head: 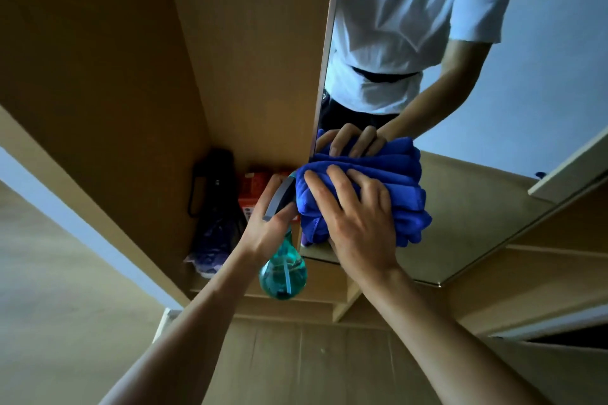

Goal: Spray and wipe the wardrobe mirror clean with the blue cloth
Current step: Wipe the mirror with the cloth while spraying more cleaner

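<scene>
Right grip (358,217) is on the blue cloth (406,197). The fingers are spread over the bunched cloth and press it against the mirror (477,204). It is a press rather than a pinch, and the thumb is hidden under the hand.

The cloth is folded thick and sits on the glass near the mirror's left edge, low on the pane. Its reflection and the reflected fingers touch it from above.

Left grip (265,228) is closed round the neck of the teal spray bottle (283,273), with a finger by the grey trigger. The bottle hangs body-down just beside the cloth, left of the mirror edge and off the glass. Liquid is visible inside.

The mirror also reflects a white T-shirt and a forearm.

To the left is the open wardrobe (250,43) with tan panels. On its shelf are a red box (253,186), a black item with a loop strap (214,181) and a purple patterned thing (212,245) in front. I can't tell what those last two are.
</scene>
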`<state>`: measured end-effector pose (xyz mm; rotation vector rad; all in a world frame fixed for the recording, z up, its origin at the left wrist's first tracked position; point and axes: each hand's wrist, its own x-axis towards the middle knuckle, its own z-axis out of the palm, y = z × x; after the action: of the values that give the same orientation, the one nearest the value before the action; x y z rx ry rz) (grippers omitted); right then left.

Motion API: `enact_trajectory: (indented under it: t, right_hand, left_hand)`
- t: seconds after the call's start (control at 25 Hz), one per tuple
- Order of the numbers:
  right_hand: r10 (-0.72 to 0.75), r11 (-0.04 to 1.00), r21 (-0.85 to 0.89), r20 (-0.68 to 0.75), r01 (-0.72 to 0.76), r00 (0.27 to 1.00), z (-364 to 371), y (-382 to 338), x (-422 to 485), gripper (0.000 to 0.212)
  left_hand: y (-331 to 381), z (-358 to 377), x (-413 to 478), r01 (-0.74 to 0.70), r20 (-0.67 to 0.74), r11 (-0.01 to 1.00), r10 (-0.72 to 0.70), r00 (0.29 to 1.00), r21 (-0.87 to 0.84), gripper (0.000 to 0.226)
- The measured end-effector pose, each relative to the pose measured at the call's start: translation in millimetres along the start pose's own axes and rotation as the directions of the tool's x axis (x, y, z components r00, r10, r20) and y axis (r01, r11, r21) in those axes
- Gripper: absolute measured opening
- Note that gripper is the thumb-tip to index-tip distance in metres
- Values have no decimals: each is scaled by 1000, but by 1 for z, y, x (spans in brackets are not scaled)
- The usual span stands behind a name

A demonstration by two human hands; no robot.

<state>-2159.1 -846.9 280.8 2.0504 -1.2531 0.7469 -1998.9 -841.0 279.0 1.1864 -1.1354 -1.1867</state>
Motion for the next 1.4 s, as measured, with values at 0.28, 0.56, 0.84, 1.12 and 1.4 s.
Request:
enact_trajectory:
  t: [0.28, 0.56, 0.84, 1.12, 1.4]
  right_hand:
    - [54, 998, 31, 66, -57, 996, 64, -24, -75, 47]
    - [66, 995, 64, 132, -75, 989, 123, -42, -143, 47]
    - [69, 994, 61, 284, -90, 956, 168, -57, -202, 52]
    - [19, 975, 178, 519, -130, 855, 150, -52, -199, 61]
    - [-16, 954, 274, 460, -124, 888, 66, -17, -117, 65]
  left_hand:
    - [-87, -10, 5, 52, 49, 998, -53, 997, 24, 39]
    - [-169, -15, 7, 75, 54, 993, -80, 995, 91, 41]
    - [-219, -19, 9, 164, 44, 975, -172, 984, 152, 33]
    - [-206, -18, 6, 174, 10, 972, -178, 984, 159, 43]
    - [-115, -7, -12, 50, 1, 978, -51, 999, 200, 53]
